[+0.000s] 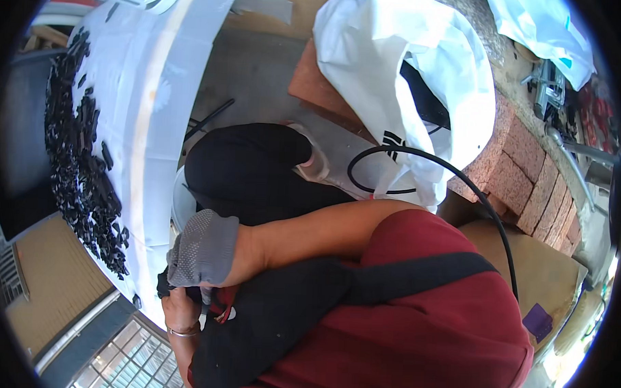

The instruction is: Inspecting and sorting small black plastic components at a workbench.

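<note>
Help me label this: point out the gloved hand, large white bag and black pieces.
Gloved hand (202,248): head view, back of the glove.
Large white bag (369,69): head view, side panel.
Black pieces (89,166): head view, heap's middle.

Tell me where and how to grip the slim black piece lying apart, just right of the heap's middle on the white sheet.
Pinch the slim black piece by its long edges, around mid-length, probably coming from the picture's right. Its length runs roughly up and down the view, with bare white sheet on that side and the heap close on its left.
</note>
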